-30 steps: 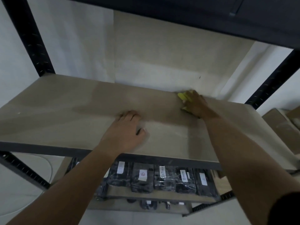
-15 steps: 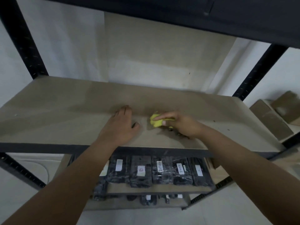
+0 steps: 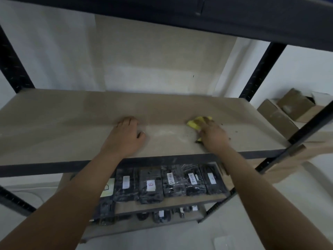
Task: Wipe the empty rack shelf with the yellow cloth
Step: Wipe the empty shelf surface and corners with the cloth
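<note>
The empty rack shelf [image 3: 54, 127] is a beige board with a dark front rail. A crumpled yellow cloth [image 3: 193, 123] lies on its right half. My right hand [image 3: 213, 135] covers the cloth and grips it against the board; yellow shows ahead of the fingers and by the thumb. My left hand [image 3: 124, 137] rests flat on the middle of the shelf, fingers straight, holding nothing. A pale wiped smear lies between the two hands.
Dark crumbs [image 3: 236, 131] are scattered right of the cloth. Black upright posts [image 3: 259, 69] and the upper shelf beam [image 3: 234, 18] frame the opening. Wrapped black packages with labels [image 3: 171, 181] fill the shelf below. Cardboard boxes [image 3: 288, 109] sit beyond the right post.
My right hand swept the cloth from the back of the shelf forward toward my left hand, then out to the right. My left hand stayed planted.
</note>
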### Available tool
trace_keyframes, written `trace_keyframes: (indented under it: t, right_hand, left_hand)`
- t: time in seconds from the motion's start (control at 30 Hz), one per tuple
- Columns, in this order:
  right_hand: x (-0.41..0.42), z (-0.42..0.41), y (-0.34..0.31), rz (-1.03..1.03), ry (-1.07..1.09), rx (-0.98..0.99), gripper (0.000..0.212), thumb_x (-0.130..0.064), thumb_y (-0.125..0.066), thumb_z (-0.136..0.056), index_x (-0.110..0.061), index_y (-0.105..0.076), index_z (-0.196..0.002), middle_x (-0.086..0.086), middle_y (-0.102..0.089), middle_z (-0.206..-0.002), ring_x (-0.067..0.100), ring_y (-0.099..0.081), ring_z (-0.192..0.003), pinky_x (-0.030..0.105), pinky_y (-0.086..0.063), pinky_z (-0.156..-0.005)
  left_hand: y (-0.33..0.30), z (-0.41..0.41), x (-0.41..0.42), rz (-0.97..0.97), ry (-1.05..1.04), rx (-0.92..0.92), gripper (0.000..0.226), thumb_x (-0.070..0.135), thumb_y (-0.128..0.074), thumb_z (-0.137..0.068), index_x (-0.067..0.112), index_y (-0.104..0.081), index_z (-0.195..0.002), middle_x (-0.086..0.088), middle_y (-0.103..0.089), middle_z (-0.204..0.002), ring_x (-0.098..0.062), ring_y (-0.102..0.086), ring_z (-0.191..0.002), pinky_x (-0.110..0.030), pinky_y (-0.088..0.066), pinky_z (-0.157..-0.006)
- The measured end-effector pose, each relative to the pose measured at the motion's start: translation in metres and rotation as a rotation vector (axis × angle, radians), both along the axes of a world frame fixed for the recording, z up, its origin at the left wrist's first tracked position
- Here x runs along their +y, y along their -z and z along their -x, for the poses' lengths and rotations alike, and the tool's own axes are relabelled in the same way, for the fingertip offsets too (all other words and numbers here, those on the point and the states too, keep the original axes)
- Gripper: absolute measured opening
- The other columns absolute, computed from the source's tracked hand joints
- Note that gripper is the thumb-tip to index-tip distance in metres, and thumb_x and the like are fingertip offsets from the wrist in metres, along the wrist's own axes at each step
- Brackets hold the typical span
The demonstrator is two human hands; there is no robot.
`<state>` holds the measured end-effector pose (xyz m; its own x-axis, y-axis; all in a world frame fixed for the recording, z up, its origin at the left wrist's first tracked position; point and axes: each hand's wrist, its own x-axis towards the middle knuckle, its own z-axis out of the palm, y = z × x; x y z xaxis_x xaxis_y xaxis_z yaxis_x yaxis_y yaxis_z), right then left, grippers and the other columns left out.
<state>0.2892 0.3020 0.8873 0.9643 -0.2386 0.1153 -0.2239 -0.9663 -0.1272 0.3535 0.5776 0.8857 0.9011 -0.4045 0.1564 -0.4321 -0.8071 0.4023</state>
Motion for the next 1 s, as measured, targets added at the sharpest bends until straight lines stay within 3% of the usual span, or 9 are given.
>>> trace_keyframes:
  t: [0.17,0.23,0.3,0.4,0.5,0.63,0.83,0.93,1.0]
  right_hand:
    - [0.076,0.034,-0.019,-0.266,-0.175,-0.030,0.039,-0.015,-0.044,-0.095,-0.031,-0.053,-0.129,-0.002,-0.046,-0.143,0.019,-0.053,-0.120,0.023,-0.041,-0.087]
    - [0.067,0.035,-0.034,-0.598,-0.150,-0.019,0.036,-0.013,-0.045,-0.095,-0.026,-0.056,-0.127,-0.008,-0.073,-0.103,0.005,-0.063,-0.073,0.014,-0.042,-0.057]
    - [0.036,0.025,-0.045,-0.700,-0.038,-0.109,0.035,-0.013,-0.043,-0.096,-0.022,-0.057,-0.127,-0.013,-0.065,-0.059,0.000,-0.048,-0.039,0.012,-0.036,-0.038]
    - [-0.014,0.001,-0.041,-0.447,0.103,-0.116,0.042,-0.038,-0.040,-0.096,-0.023,-0.048,-0.134,0.011,-0.065,-0.109,0.021,-0.064,-0.078,0.024,-0.050,-0.068]
    - [-0.033,-0.018,-0.014,0.013,0.093,0.153,0.062,-0.063,-0.024,-0.090,-0.029,-0.026,-0.142,0.005,-0.024,-0.153,0.035,-0.028,-0.136,0.047,-0.032,-0.108]
    - [0.021,-0.024,-0.008,0.023,0.013,0.107,0.045,-0.036,-0.027,-0.099,-0.031,-0.022,-0.143,0.004,-0.016,-0.156,0.032,-0.019,-0.141,0.045,-0.029,-0.109]
    - [0.081,0.036,0.002,-0.191,-0.276,-0.196,0.037,-0.013,-0.048,-0.093,-0.024,-0.055,-0.128,0.004,-0.046,-0.143,0.022,-0.043,-0.131,0.031,-0.034,-0.107]
    - [0.065,0.040,-0.026,-0.758,-0.165,-0.167,0.030,-0.015,-0.050,-0.095,-0.019,-0.059,-0.123,0.006,-0.069,-0.104,-0.002,-0.061,-0.075,0.010,-0.047,-0.068]
    - [0.036,0.020,-0.037,-0.836,-0.013,-0.222,0.030,-0.017,-0.047,-0.096,-0.014,-0.057,-0.124,0.007,-0.059,-0.070,-0.003,-0.044,-0.040,0.010,-0.036,-0.041]
  left_hand:
    - [-0.003,0.005,0.003,-0.001,0.018,0.020,0.044,0.035,-0.042,-0.093,0.008,-0.042,-0.129,-0.013,-0.046,-0.132,-0.028,-0.045,-0.118,-0.037,-0.038,-0.096]
    - [-0.004,0.007,0.004,-0.001,0.025,0.020,0.043,0.034,-0.042,-0.094,0.009,-0.043,-0.128,-0.012,-0.047,-0.130,-0.027,-0.046,-0.116,-0.036,-0.038,-0.094]
    - [-0.004,0.009,0.004,0.001,0.035,0.016,0.041,0.034,-0.042,-0.094,0.009,-0.044,-0.126,-0.012,-0.048,-0.128,-0.027,-0.047,-0.114,-0.036,-0.038,-0.093]
    - [-0.003,0.007,0.005,0.003,0.035,0.015,0.040,0.034,-0.042,-0.094,0.009,-0.045,-0.124,-0.012,-0.049,-0.127,-0.027,-0.048,-0.113,-0.036,-0.039,-0.092]
    - [-0.002,0.005,0.004,0.008,0.030,0.018,0.039,0.034,-0.042,-0.093,0.010,-0.045,-0.124,-0.011,-0.049,-0.127,-0.026,-0.048,-0.113,-0.035,-0.039,-0.092]
    - [-0.002,0.004,0.003,0.004,0.019,0.007,0.038,0.033,-0.043,-0.092,0.011,-0.045,-0.123,-0.011,-0.048,-0.127,-0.027,-0.047,-0.112,-0.034,-0.036,-0.090]
    - [-0.001,0.005,0.004,-0.002,0.017,0.006,0.035,0.035,-0.044,-0.092,0.013,-0.045,-0.119,-0.009,-0.048,-0.125,-0.026,-0.047,-0.110,-0.032,-0.035,-0.084]
    - [0.001,0.008,0.010,-0.065,0.105,0.007,0.046,0.037,-0.037,-0.096,0.011,-0.037,-0.134,-0.010,-0.036,-0.144,-0.024,-0.035,-0.130,-0.032,-0.031,-0.102]
    - [0.001,0.008,0.019,-0.117,0.167,0.000,0.053,0.039,-0.033,-0.098,0.015,-0.026,-0.145,-0.004,-0.020,-0.156,-0.019,-0.015,-0.143,-0.028,-0.011,-0.114]
